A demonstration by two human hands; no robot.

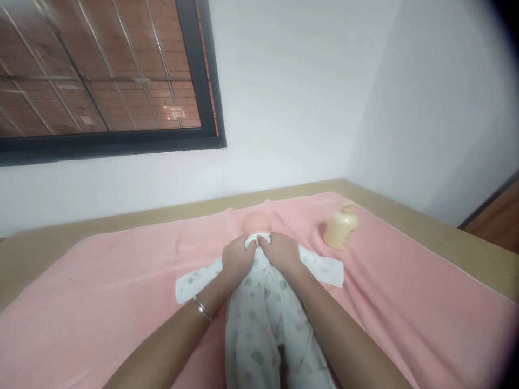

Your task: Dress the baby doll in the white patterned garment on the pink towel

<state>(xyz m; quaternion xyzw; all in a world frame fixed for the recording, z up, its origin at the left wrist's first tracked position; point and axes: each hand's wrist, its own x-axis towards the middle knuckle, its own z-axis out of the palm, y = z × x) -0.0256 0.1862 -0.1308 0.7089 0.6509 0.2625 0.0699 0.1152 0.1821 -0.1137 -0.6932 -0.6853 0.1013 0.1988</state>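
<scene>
Tan flat surface point(430, 234), whether table or bed hard to tell beneath its cover. Directly upon it: one pink cloth point(121, 270), creased at right, leaving tan margins along the back and sides. Upon the cloth: one doll point(257, 222), head toward the back edge, with white garment point(249, 308), green-printed, sleeves spread sideways; one pale yellow bottle point(341, 229), neck uppermost, right of the doll's head.

The forearms point(164, 341) are bare, with a shiny silver bangle point(202, 308) behind the left hand point(238, 260).
</scene>
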